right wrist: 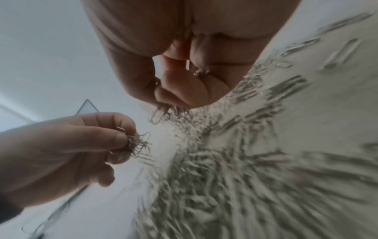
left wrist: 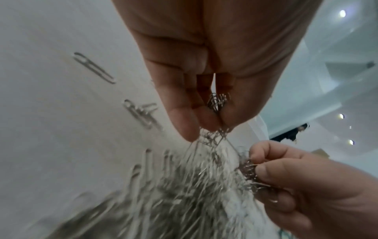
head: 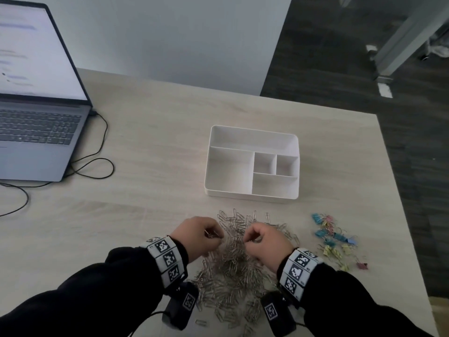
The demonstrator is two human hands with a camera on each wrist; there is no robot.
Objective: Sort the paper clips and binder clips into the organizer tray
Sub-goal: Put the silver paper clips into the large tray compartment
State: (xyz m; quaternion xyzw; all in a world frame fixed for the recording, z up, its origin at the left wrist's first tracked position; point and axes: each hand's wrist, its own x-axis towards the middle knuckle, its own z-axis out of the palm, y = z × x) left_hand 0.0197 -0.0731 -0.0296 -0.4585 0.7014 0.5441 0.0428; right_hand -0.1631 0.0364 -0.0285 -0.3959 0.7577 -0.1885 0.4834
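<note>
1. Here, in the head view, a white organizer tray (head: 252, 164) sits on a pale wooden table (head: 150, 147); its five compartments show nothing inside.
2. Nearer the person than the tray, a wide heap of silver paper clips (head: 233, 271) lies on the table.
3. To the right of that heap, near the tray's front right corner but apart from it, lie small coloured binder clips (head: 336, 239) in blue, yellow and pink.
4. The left hand (head: 198, 235) and right hand (head: 266, 242) hover over the far part of the heap, each with fingers curled and a few paper clips pinched at the tips.
5. Far to the left of the tray stands an open laptop (head: 36, 98) with a black cable (head: 97, 161) looping beside it.
6. In the left wrist view, the left hand (left wrist: 204, 80) pinches a bunch of paper clips (left wrist: 218, 101) between thumb and fingers, with strands trailing down toward the blurred heap (left wrist: 174, 202).
7. The right hand (left wrist: 306, 186) appears low on the right of that view, also gripping a cluster of clips.
8. In the right wrist view, the right hand (right wrist: 184, 72) is curled tight, with paper clips (right wrist: 163, 113) hanging from its fingertips above the heap (right wrist: 235, 177).
9. The left hand (right wrist: 71, 153) is on the left of that view, thumb pressed against its fingers around a small bundle of clips.
</note>
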